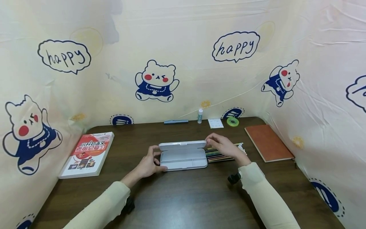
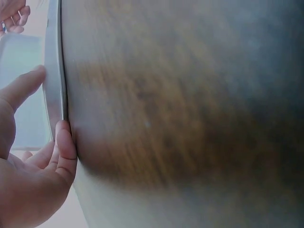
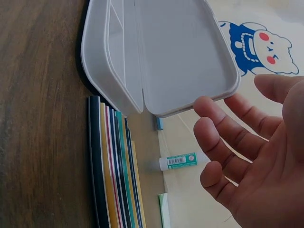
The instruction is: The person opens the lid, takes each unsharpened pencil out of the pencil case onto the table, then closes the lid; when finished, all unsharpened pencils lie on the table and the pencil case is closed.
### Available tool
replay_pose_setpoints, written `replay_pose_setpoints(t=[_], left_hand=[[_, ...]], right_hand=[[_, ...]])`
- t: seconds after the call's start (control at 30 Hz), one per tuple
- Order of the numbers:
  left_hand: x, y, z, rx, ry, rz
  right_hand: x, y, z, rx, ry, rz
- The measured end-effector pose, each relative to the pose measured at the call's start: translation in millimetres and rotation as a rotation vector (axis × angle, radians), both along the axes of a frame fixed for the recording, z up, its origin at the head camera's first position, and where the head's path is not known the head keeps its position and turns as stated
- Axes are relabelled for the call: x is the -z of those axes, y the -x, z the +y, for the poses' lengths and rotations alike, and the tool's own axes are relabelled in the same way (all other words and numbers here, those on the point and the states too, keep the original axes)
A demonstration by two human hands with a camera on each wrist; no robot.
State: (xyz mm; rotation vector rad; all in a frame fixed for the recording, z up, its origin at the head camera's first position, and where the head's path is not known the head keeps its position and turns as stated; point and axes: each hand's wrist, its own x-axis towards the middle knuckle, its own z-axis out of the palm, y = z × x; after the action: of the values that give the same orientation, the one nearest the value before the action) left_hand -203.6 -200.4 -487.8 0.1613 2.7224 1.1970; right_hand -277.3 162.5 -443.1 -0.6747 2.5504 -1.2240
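A white pencil case (image 1: 183, 160) lies on the table with its lid (image 1: 183, 145) raised, showing a bare inside with divided compartments. My left hand (image 1: 148, 163) grips its left end, the thumb at the front corner and the other fingers along the side. In the left wrist view the fingers of that hand (image 2: 38, 156) sit against the case's edge. At the lid's right corner is my right hand (image 1: 224, 147), its fingertips (image 3: 205, 105) touching the rim and its fingers loosely bent. Several pencils (image 1: 220, 155) lie in a bundle beside the case, under the right hand.
A red-and-white book (image 1: 87, 156) lies at the left and a brown notebook (image 1: 268, 143) at the right. Along the back stand or lie a blue pen (image 1: 176, 121), a glue stick (image 1: 199, 116), a pale notepad (image 1: 215, 123) and a green tape roll (image 1: 233, 121). A printed curtain surrounds the table.
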Motion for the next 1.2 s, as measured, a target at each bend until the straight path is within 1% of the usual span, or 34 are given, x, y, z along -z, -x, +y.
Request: replay_pose_setpoints(t=[0.1, 0.3, 0.43, 0.57, 0.63, 0.7, 0.8, 0.87, 1.2], left_hand=[[-0.8, -0.7, 0, 0.010, 0.006, 0.006], [-3.8, -0.6, -1, 0.031, 0.049, 0.016], [-6.8, 0.0, -3, 0.045, 0.052, -0.020], [-8.4, -0.6, -5, 0.025, 0.048, -0.065], [-8.5, -0.6, -5, 0.021, 0.054, -0.073], [-7.3, -0.2, -5, 0.025, 0.070, -0.067], [-5.2, 1.1, -5, 0.039, 0.086, -0.048], [-4.2, 1.7, -5, 0.043, 0.093, -0.037], [-3.8, 2.7, -5, 0.052, 0.103, -0.036]], right_hand=[[0.1, -3.2, -1, -0.010, -0.043, 0.008], [6.3, -6.9, -3, -0.071, -0.144, 0.053], [10.2, -8.5, -5, -0.096, -0.195, 0.057], [11.8, -11.6, -7, -0.109, -0.219, 0.056], [12.8, -13.6, -9, -0.116, -0.234, 0.070], [15.2, -14.9, -10, -0.125, -0.262, 0.100], [19.9, -15.8, -12, -0.127, -0.302, 0.134], [22.6, -15.8, -13, -0.122, -0.323, 0.139], [25.3, -16.7, -16, -0.068, -0.323, 0.096]])
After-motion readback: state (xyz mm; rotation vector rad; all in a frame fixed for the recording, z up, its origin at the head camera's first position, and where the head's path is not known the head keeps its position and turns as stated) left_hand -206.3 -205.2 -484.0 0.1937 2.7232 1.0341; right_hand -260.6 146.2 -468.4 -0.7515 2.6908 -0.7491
